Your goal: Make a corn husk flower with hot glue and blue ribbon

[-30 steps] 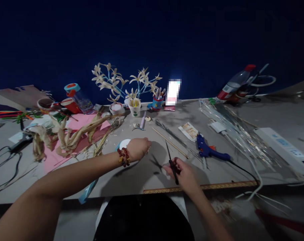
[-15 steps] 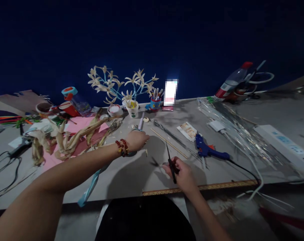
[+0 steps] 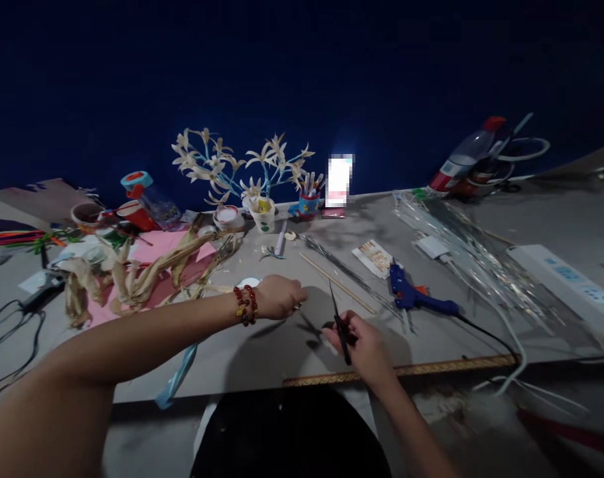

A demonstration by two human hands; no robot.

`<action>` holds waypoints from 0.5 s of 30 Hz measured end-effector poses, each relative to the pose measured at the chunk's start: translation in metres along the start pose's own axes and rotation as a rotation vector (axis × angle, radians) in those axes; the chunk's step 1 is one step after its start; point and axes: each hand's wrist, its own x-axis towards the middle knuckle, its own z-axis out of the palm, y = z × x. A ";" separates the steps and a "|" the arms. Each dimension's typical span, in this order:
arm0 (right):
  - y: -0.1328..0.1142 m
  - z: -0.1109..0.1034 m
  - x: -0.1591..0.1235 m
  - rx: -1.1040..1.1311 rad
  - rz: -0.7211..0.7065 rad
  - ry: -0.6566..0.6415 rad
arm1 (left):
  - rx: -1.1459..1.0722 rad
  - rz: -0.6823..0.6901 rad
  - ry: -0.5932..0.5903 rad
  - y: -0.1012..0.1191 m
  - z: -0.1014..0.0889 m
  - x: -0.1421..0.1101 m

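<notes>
My right hand (image 3: 364,345) is closed on a pair of black scissors (image 3: 342,340), whose blades point away from me above the grey table. To its left, my left hand (image 3: 281,297), with beaded bracelets at the wrist, hovers over the table with its fingers curled together. Something small and pale shows at those fingertips, too small to name. Behind that wrist lies a white round thing (image 3: 251,282), mostly covered. A light blue strip (image 3: 175,380) runs from under the forearm to the front edge. A thin wooden stick (image 3: 338,283) lies beyond the scissors.
Dried corn husks (image 3: 147,285) lie on pink paper (image 3: 99,311) at left. Husk flowers (image 3: 217,166) stand in a paper cup (image 3: 263,218). A blue glue gun (image 3: 416,295), thin wires (image 3: 352,269), a power strip (image 3: 563,275) and a patterned strip (image 3: 431,368) are at right.
My left hand first moved slightly away from me over the table, then came back nearer the scissors with its fingers lower. My right hand has kept the scissors almost still.
</notes>
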 end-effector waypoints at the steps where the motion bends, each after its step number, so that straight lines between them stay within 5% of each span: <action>1: 0.000 0.000 0.000 -0.002 0.003 -0.011 | 0.002 0.016 -0.007 0.001 0.002 0.001; 9: 0.006 0.001 0.000 0.050 -0.001 -0.009 | 0.018 0.032 0.006 0.007 -0.009 -0.006; 15: 0.005 -0.001 -0.002 0.089 -0.005 -0.003 | 0.056 -0.185 0.079 -0.024 -0.041 -0.104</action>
